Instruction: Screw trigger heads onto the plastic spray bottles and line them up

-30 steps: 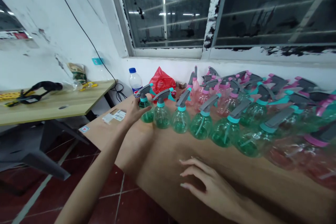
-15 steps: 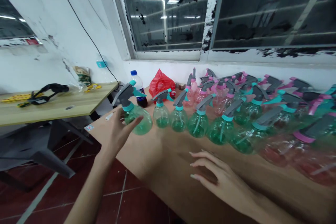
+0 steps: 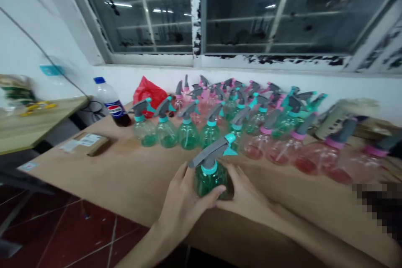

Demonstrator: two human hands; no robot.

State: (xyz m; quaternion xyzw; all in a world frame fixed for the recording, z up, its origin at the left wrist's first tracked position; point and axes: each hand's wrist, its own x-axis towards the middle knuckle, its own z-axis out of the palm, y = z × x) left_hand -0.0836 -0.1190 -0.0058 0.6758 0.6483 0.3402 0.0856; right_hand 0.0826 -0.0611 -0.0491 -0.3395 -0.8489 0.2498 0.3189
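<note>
A green see-through spray bottle [image 3: 211, 178] with a grey trigger head and turquoise collar is upright in front of me, near the table's front edge. My left hand [image 3: 185, 194] wraps its left side, thumb across the front. Against the right side of the same bottle lies my right hand [image 3: 240, 190], its fingers curving behind and partly hidden. Just beyond stands a row of similar green spray bottles [image 3: 187, 135], and farther right come pink ones [image 3: 306, 157].
A cola bottle [image 3: 113, 102] with a blue cap, a red plastic bag [image 3: 149, 94] and a flat cardboard box [image 3: 94, 144] are on the left of the table [image 3: 138, 180]. Wrapped packages [image 3: 334, 119] sit at the back right. A second table [image 3: 59, 121] stands left.
The left hand has brought the green spray bottle from the row's left end to the middle front. My right hand has closed on it too. The view has turned right.
</note>
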